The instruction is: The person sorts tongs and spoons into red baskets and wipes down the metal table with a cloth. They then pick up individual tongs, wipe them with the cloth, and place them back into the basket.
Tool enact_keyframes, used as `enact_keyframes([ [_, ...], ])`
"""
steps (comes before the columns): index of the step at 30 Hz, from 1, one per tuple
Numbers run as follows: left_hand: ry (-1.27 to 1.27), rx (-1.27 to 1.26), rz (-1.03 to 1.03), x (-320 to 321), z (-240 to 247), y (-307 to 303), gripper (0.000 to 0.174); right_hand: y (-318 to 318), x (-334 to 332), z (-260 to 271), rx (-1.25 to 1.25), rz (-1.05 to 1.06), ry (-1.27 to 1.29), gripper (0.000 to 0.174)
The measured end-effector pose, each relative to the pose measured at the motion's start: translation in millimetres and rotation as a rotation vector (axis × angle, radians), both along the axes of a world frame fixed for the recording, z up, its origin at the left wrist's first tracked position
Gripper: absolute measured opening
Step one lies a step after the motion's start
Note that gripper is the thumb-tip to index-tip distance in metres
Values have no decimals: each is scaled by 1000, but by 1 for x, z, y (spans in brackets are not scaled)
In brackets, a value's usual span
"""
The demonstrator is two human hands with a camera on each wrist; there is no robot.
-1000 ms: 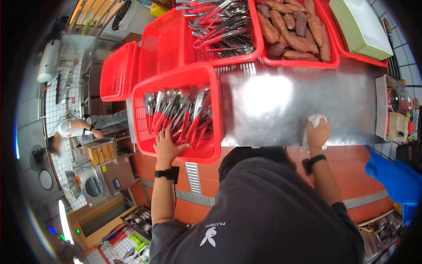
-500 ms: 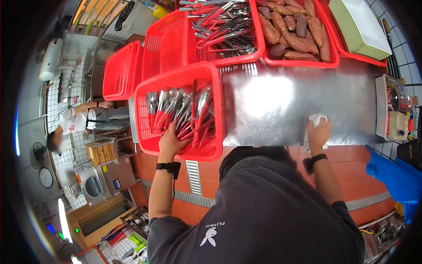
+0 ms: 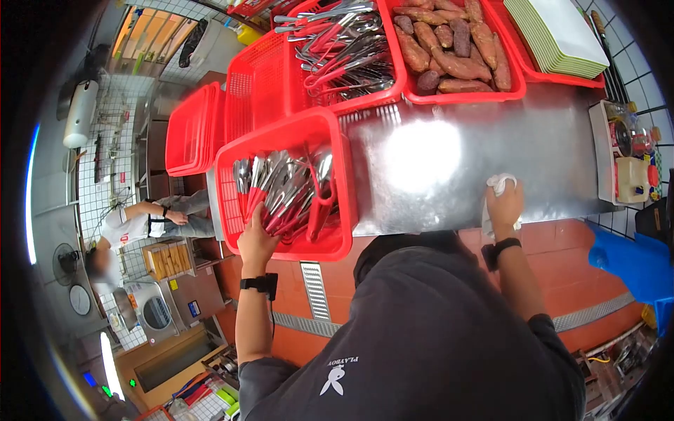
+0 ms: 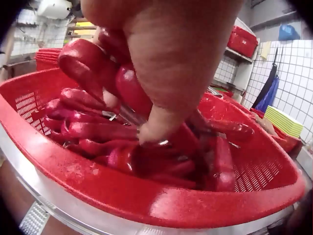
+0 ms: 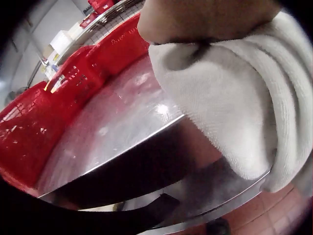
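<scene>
A red plastic basket [image 3: 338,247] at the front edge of the steel counter [image 3: 456,168] holds several red-handled metal tongs [image 3: 288,189]. My left hand [image 3: 255,238] reaches over its near rim. In the left wrist view the left hand [image 4: 171,49] curls its fingers round the red tong handles [image 4: 98,132] above the basket's rim [image 4: 146,200]. My right hand [image 3: 504,205] grips a white cloth [image 3: 500,184] on the counter's front edge. Seen from the right wrist, the cloth [image 5: 234,107] is bunched under that hand [image 5: 205,19] and hangs over the steel edge [image 5: 122,127].
Behind stand a second red basket of tongs [image 3: 344,56], a basket of sweet potatoes [image 3: 456,49] and a stack of pale green plates [image 3: 554,35]. Stacked red baskets [image 3: 193,130] lie to the left. Jars [image 3: 628,168] sit far right. Another person [image 3: 133,224] works below left.
My left hand slid left along the basket's near side and closed on the tong handles. The right hand stayed on the cloth.
</scene>
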State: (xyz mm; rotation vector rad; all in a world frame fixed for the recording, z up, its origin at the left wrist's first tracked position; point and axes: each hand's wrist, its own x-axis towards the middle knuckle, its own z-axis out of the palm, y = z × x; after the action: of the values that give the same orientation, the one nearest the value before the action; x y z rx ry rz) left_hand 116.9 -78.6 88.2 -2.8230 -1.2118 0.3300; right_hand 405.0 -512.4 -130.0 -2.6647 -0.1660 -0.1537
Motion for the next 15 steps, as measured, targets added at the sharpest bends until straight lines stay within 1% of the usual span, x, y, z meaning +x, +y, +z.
enact_keyframes([
  [6,-15,-43,81,2,-28,7,99,6,1,5,-17,-4,-32,33],
  [8,-30,-81,134,14,-36,1,100,4,1,6,-29,1,-48,32],
  [10,-81,-95,188,22,-43,-2,99,4,3,7,-35,20,-6,33],
  [12,-96,-90,182,24,-46,-1,99,7,1,13,-27,10,6,34],
  [15,-86,-104,146,36,-38,-7,99,9,-1,15,-20,7,11,36],
])
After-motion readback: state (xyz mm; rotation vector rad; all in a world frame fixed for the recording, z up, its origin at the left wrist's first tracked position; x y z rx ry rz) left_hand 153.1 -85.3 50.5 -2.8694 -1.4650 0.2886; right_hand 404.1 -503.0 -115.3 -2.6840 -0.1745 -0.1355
